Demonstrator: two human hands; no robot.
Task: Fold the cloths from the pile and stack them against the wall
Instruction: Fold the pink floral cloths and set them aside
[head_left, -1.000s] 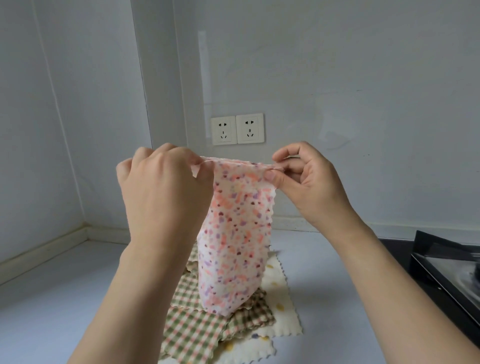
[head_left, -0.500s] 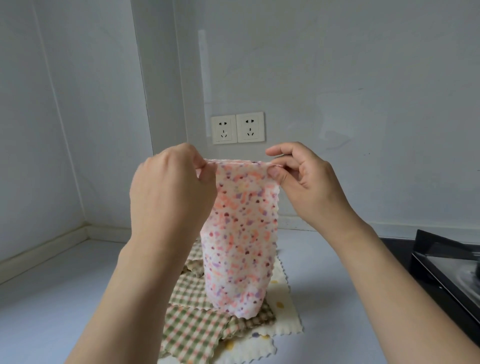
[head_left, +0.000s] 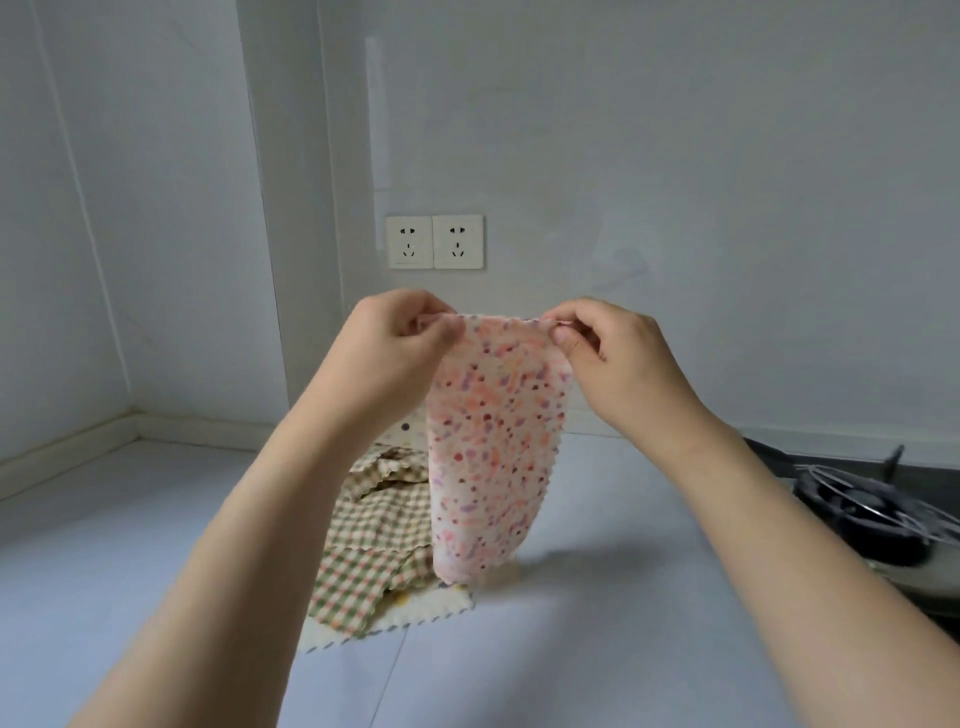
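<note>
grey countertop (head_left: 597, 649) runs back to the pale wall (head_left: 675, 182), where a double socket (head_left: 434, 242) serves as the landmark. below the socket and nearer the camera, the pile (head_left: 374, 540) of checked and cream cloths lies rumpled on the counter; to the socket's lower right, at the frame edge, sits a dark stove burner (head_left: 872, 519). just under the socket, in the air above the pile, the speckled pink cloth (head_left: 493, 447) hangs doubled. left hand (head_left: 400, 348) pinches its top left corner with curled fingers and thumb, right hand (head_left: 608, 353) pinches the top right the same way — both closed on fabric. the step looks like mid-fold: halved, edges matched. next likely calls for laying it flat on the counter, folding it once more, then setting it against the wall — no stack shows there yet.
</note>
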